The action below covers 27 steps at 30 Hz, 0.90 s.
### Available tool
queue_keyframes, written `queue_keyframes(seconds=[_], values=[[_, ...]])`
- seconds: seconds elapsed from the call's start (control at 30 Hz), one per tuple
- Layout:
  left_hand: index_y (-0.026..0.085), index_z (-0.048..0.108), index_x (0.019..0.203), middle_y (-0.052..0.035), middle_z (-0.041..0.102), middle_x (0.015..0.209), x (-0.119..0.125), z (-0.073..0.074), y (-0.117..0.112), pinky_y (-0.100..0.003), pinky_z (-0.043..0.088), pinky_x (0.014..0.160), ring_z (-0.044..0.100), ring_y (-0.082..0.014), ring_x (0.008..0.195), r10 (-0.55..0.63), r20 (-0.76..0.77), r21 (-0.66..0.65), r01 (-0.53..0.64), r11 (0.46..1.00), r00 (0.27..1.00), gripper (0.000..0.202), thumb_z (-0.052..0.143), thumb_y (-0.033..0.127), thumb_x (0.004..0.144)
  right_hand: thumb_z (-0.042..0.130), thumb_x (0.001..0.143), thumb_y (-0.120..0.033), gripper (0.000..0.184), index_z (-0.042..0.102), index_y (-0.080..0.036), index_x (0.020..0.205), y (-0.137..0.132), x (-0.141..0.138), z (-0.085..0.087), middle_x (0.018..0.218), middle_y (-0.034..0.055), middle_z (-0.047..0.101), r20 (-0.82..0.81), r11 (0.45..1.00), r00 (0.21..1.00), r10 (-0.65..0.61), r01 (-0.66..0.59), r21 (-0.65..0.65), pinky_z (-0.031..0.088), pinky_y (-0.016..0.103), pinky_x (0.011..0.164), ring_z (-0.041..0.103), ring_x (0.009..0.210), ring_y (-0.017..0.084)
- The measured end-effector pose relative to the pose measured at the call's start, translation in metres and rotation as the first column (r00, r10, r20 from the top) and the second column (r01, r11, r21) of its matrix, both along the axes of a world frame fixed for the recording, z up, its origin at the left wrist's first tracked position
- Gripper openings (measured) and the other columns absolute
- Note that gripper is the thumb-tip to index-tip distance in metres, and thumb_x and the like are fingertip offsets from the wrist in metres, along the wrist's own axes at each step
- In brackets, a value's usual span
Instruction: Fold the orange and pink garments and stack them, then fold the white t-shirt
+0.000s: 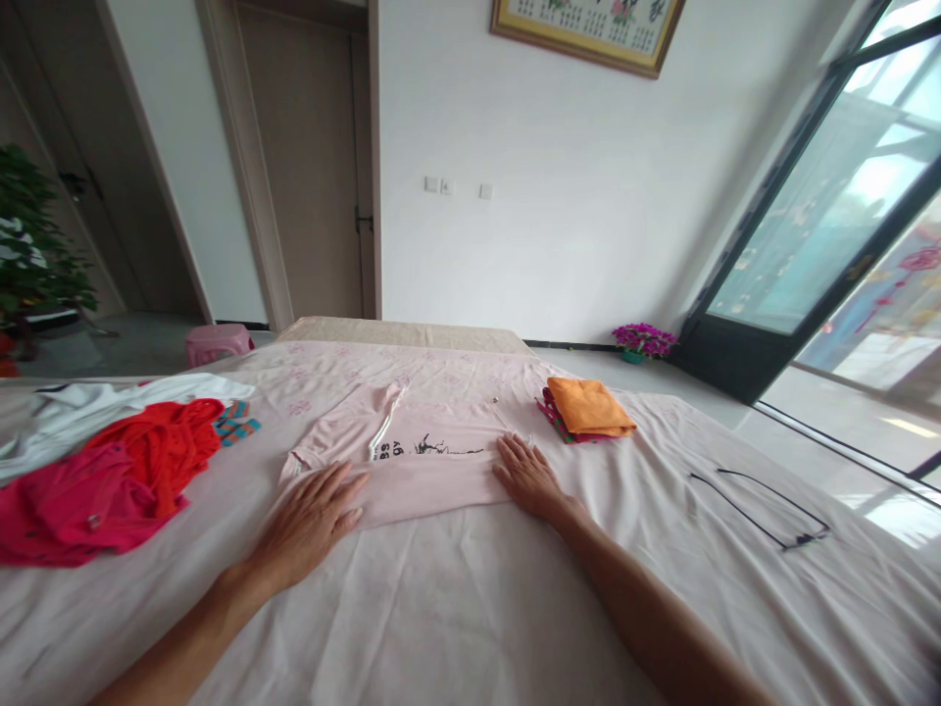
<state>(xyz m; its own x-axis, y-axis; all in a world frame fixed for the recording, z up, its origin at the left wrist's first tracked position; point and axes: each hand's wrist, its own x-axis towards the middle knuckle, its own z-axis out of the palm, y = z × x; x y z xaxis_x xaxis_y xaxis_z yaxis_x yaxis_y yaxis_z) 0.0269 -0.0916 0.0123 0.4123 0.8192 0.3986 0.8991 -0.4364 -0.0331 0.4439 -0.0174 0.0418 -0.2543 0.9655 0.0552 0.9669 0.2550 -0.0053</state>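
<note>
A pale pink T-shirt (433,461) with black print lies partly folded on the pink bedsheet (470,608). My left hand (313,520) rests flat on its lower left edge, fingers spread and open. My right hand (527,476) lies flat on its right edge, fingers stretched out, holding nothing. Both forearms reach in from the near side of the bed.
A folded orange cloth (588,405) sits on a multicoloured folded piece at the right. Red, pink and white clothes (110,471) are heaped at the left. A black cord (765,510) lies on the sheet at the right. A pink stool (217,341) stands beyond the bed.
</note>
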Motion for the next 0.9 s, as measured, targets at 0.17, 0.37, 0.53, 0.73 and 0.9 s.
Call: queue_keyframes(seconds=[0.17, 0.37, 0.53, 0.73, 0.9], values=[[0.032, 0.048, 0.145, -0.0057, 0.047, 0.153, -0.001, 0.0, 0.002, -0.042, 0.033, 0.115, 0.044, -0.0244, 0.139, -0.008, 0.023, -0.013, 0.009, 1.0, 1.0, 0.051, 0.044, 0.047, 0.097, 0.027, 0.102, -0.048, 0.059, 0.028, -0.024, 0.157, -0.002, -0.001, -0.001, 0.164, 0.0031, 0.023, -0.042, 1.0, 0.999, 0.005, -0.004, 0.026, 0.016, 0.043, 0.121, 0.015, 0.151, 0.02], [0.025, 0.049, 0.145, -0.0085, 0.05, 0.15, -0.004, -0.006, 0.004, -0.042, 0.034, 0.115, 0.045, -0.0242, 0.138, 0.068, 0.082, 0.011, -0.069, 0.998, 0.994, 0.053, 0.041, 0.047, 0.097, 0.027, 0.102, -0.048, 0.058, 0.03, -0.025, 0.156, 0.0, 0.0, -0.004, 0.163, 0.0014, 0.025, -0.061, 0.999, 0.998, -0.018, 0.021, 0.041, 0.014, 0.041, 0.121, 0.016, 0.151, 0.018], [0.017, 0.053, 0.141, -0.0152, 0.053, 0.146, -0.004, -0.01, 0.007, -0.049, 0.034, 0.114, 0.043, -0.0292, 0.139, 0.304, 0.085, 0.037, -0.308, 0.951, 0.949, 0.055, 0.04, 0.047, 0.097, 0.027, 0.102, -0.05, 0.059, 0.033, -0.025, 0.155, 0.004, 0.002, -0.008, 0.162, 0.0029, 0.029, -0.08, 0.998, 0.997, -0.002, 0.007, 0.056, 0.015, 0.041, 0.121, 0.019, 0.15, 0.019], [0.022, 0.05, 0.144, -0.0122, 0.047, 0.152, 0.004, 0.0, 0.005, -0.047, 0.034, 0.113, 0.041, -0.0287, 0.14, 0.41, -0.002, -0.058, -0.409, 0.911, 0.912, 0.055, 0.041, 0.046, 0.096, 0.028, 0.102, -0.049, 0.058, 0.036, -0.024, 0.153, 0.004, 0.002, -0.006, 0.161, 0.003, 0.032, -0.088, 0.997, 0.996, 0.008, -0.001, 0.074, 0.018, 0.041, 0.12, 0.021, 0.149, 0.02], [0.023, 0.047, 0.147, -0.0119, 0.043, 0.155, 0.006, 0.006, 0.004, -0.046, 0.032, 0.113, 0.039, -0.0283, 0.141, 0.421, -0.018, -0.095, -0.421, 0.902, 0.907, 0.057, 0.042, 0.047, 0.095, 0.028, 0.102, -0.048, 0.056, 0.038, -0.024, 0.152, 0.003, 0.001, -0.004, 0.16, 0.0036, 0.033, -0.089, 0.997, 0.996, 0.0, 0.006, 0.074, 0.016, 0.041, 0.12, 0.022, 0.149, 0.019]])
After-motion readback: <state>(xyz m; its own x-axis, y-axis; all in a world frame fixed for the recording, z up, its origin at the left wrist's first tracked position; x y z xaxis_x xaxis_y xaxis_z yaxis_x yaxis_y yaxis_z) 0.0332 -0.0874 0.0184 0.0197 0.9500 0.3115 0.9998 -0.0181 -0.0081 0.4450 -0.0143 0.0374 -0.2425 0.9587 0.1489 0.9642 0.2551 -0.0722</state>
